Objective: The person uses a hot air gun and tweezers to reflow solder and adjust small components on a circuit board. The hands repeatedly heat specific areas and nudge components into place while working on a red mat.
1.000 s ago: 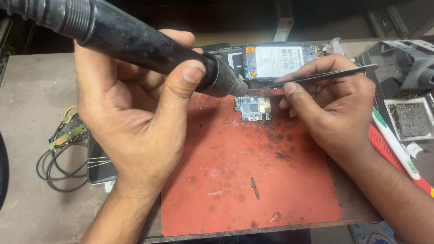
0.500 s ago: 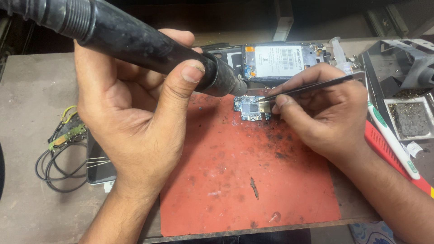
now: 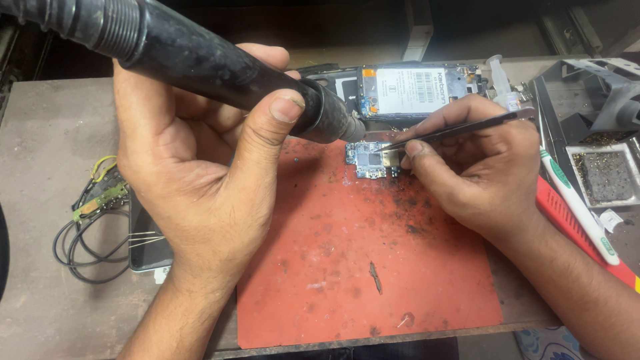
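A: Start at the grips. The left hand (image 3: 200,193) is wrapped tight round the black hot-air handpiece (image 3: 220,73), thumb pressed along the barrel, nozzle aimed down at the small circuit board (image 3: 369,160). The right hand (image 3: 477,173) pinches a pair of metal tweezers (image 3: 453,130) shut between thumb and forefinger.

B: And where do the tips sit?

A: On the board now, at its upper right edge, touching what looks like a small metal shield. A second ago the tweezers were lifted, lying nearly level above the board, tips off to the left; half a second ago they had dipped toward it. The nozzle has hardly shifted through all that.

B: So the heat stayed put and the tweezers came in.

A: That is my reading: the part under the nozzle is likely warm enough to be nudged or lifted, though I cannot tell whether it has come loose.

B: Around it?

A: The board lies at the top edge of the stained red mat (image 3: 360,267), just below an opened phone (image 3: 413,90). Coiled wires (image 3: 93,227) lie well left, a white-and-green toothbrush (image 3: 573,200) to the right.
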